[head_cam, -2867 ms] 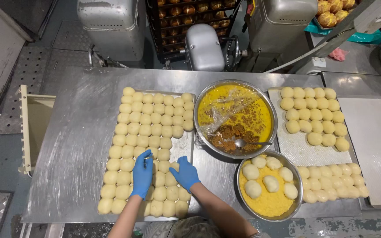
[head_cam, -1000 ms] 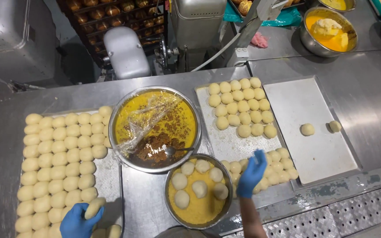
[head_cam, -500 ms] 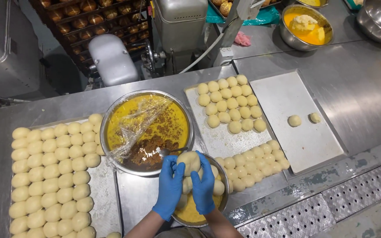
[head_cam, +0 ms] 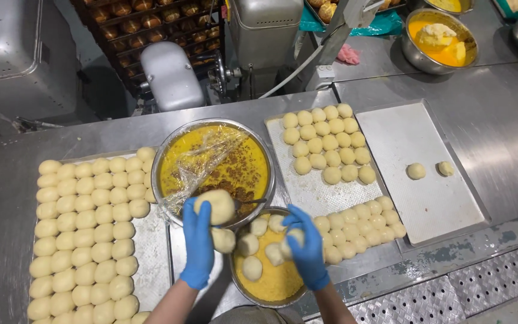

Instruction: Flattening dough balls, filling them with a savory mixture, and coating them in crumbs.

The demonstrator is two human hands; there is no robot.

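My left hand [head_cam: 198, 243], in a blue glove, holds a flattened round of pale dough [head_cam: 216, 206] up over the near rim of the big metal bowl of yellow filling [head_cam: 214, 165], which is partly covered with clear film. A second dough ball [head_cam: 223, 240] shows just beside that hand. My right hand [head_cam: 304, 243], also gloved, closes around a dough ball [head_cam: 290, 242] over the smaller metal bowl [head_cam: 265, 264], which holds several dough balls on yellow crumbs.
A tray of dough balls [head_cam: 85, 231] lies at the left. A second tray [head_cam: 331, 156] at the right holds more balls. Beyond it a flat tray [head_cam: 421, 162] carries two balls. A metal bowl of orange mix [head_cam: 439, 39] and a rack of baked buns [head_cam: 151, 24] stand behind.
The view has swung from the left tray to the bowls. My left hand brought a dough ball over from the left tray; my right hand came back from the right tray to the small bowl.
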